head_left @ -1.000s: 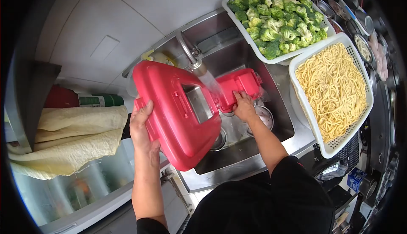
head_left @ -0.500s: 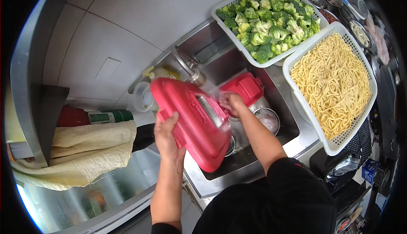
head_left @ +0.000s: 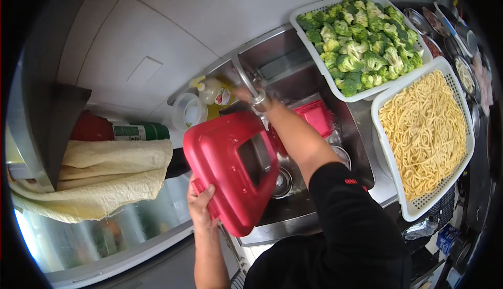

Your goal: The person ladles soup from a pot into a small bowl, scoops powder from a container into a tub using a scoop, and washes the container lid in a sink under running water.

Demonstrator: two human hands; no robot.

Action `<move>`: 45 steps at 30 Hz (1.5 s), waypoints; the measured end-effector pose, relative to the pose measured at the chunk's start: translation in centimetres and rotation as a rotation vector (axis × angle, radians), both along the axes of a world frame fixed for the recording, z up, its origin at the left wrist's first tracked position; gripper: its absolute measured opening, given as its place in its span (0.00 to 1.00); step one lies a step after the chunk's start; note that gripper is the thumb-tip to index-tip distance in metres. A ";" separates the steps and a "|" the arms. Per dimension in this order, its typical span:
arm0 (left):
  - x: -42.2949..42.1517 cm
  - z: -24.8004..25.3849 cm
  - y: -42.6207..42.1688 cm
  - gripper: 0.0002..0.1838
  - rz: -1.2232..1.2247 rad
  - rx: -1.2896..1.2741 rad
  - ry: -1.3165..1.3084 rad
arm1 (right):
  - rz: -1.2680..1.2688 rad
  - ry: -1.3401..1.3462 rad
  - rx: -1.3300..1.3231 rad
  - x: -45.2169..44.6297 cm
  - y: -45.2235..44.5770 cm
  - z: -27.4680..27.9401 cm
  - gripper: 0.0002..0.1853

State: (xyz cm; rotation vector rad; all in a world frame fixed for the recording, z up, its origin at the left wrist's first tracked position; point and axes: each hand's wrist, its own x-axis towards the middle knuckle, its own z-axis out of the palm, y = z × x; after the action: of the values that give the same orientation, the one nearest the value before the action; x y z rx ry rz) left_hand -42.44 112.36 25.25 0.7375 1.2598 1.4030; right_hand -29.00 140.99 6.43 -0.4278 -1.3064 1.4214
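My left hand grips the near left edge of a red plastic lid, thumb on top. The lid is tilted over the sink's left side and has a large rectangular opening. Beyond it, my right hand reaches behind the faucet, close to a pump bottle of yellow liquid. Faucet and blur hide its fingers. Below my right forearm, a smaller red plastic piece lies in the sink. A round metal bowl shows beside the lid.
A white basket of broccoli and a white basket of noodles stand along the sink's right side. A clear plastic tub sits by the bottle. A cream cloth hangs at left.
My right hand has left the lid's opening and moved up and left to behind the faucet. The lid has tilted and shifted slightly down. The water spray on it is no longer visible.
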 end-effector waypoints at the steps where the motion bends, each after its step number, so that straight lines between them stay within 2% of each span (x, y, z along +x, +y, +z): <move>1: -0.5 0.5 -0.5 0.33 -0.013 0.015 -0.020 | 0.066 0.056 -0.005 0.3 0.6 0.8 0.26; 3: -1.6 1.5 -1.5 0.33 -0.037 0.013 0.101 | 0.246 0.045 -0.338 2.4 1.7 1.0 0.21; 5: -1.9 3.2 -2.0 0.32 -0.075 0.005 0.153 | 0.381 -0.038 -0.466 4.1 1.3 -1.6 0.20; 7: -3.0 4.0 -2.9 0.31 -0.244 -0.010 0.364 | 0.188 -0.487 -0.137 6.7 -2.0 -4.2 0.23; 9: -3.4 5.2 -3.6 0.30 -0.297 0.007 0.417 | -0.021 -1.036 0.058 9.4 -7.8 -7.0 0.33; 10: -3.8 5.7 -4.1 0.29 -0.386 0.008 0.486 | 0.049 -1.192 -0.107 10.4 -9.6 -7.7 0.39; 11: -4.0 6.3 -4.6 0.28 -0.475 0.015 0.556 | 0.034 -1.195 -0.114 11.5 -10.1 -8.1 0.39; 13: -4.4 8.5 -6.0 0.26 -0.579 -0.010 0.644 | 0.258 -1.223 -0.170 13.2 -10.9 -6.7 0.43; 14: -5.1 9.2 -7.2 0.26 -0.629 -0.013 0.698 | 0.191 -1.279 -0.113 13.4 -12.1 -5.4 0.42; 15: -4.9 10.2 -8.6 0.21 -0.592 -0.090 0.644 | 0.178 -1.277 -0.124 13.4 -13.4 -4.4 0.42; 16: -5.6 10.5 -9.8 0.21 -0.605 -0.085 0.645 | 0.063 -1.204 -0.028 13.3 -14.6 -3.6 0.41; 17: -6.8 10.6 -11.1 0.18 -0.653 0.011 0.746 | -0.048 -1.132 0.071 13.2 -15.9 -2.8 0.39; 18: -7.7 10.9 -12.5 0.14 -0.695 0.106 0.845 | -0.006 -1.018 -0.107 13.1 -17.3 -1.8 0.36; 19: -8.2 11.0 -14.1 0.11 -0.669 0.105 0.917 | -0.015 -1.021 -0.103 12.8 -18.8 -1.4 0.36; 21: -8.7 12.4 -16.6 0.14 -0.792 0.194 1.191 | -0.118 -0.921 -0.077 11.8 -21.7 -1.0 0.32; 22: -9.3 12.4 -17.9 0.14 -0.840 0.302 1.312 | -0.127 -0.899 0.061 10.7 -22.3 -3.8 0.30; 23: -9.6 12.4 -19.3 0.14 -0.837 0.311 1.308 | -0.133 -0.877 0.197 9.9 -22.9 -6.4 0.27; 24: -9.9 12.2 -20.7 0.12 -0.827 0.383 1.468 | -0.146 -1.035 0.131 10.3 -24.7 -5.2 0.24; 25: -10.4 12.0 -22.0 0.11 -0.810 0.459 1.631 | -0.151 -1.040 0.141 10.5 -26.0 -4.8 0.24; 27: -12.5 11.1 -23.7 0.09 -0.690 0.499 1.727 | -0.549 -0.906 0.314 10.0 -28.4 -3.8 0.23; 29: -15.1 9.5 -25.1 0.10 -0.609 0.561 1.813 | -0.658 -0.839 0.344 9.8 -30.4 -3.2 0.23; 32: -17.4 7.5 -26.8 0.10 -0.598 0.614 1.893 | -0.621 -0.799 0.329 8.3 -32.8 -3.4 0.23; 37: -21.6 7.1 -29.4 0.11 -0.645 0.448 1.858 | -0.418 -0.766 0.358 3.9 -36.8 -5.5 0.23; 38: -22.4 6.9 -30.0 0.11 -0.637 0.405 1.796 | -0.357 -0.789 0.310 3.2 -37.8 -5.8 0.22; 39: -22.9 7.0 -30.4 0.12 -0.628 0.365 1.737 | -0.255 -0.968 0.013 3.3 -39.5 -4.4 0.24; 41: -21.9 8.3 -30.0 0.13 -0.664 0.396 1.766 | -0.276 -0.988 -0.013 3.1 -40.4 -4.2 0.26; 42: -21.2 8.4 -29.8 0.12 -0.696 0.459 1.781 | -0.416 -0.840 0.297 2.8 -38.5 -9.2 0.26; 43: -20.4 8.6 -29.5 0.12 -0.735 0.520 1.793 | -0.411 -0.841 0.305 3.2 -38.5 -7.5 0.26; 45: -18.7 9.0 -28.7 0.12 -0.731 0.621 1.805 | -0.517 -0.762 0.158 4.8 -39.2 -4.2 0.24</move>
State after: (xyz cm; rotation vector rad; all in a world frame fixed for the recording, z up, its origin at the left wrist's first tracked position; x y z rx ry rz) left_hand -61.14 83.69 34.23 2.8749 1.3634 0.1563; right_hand -24.18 101.81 2.28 -1.1801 -1.7180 0.7177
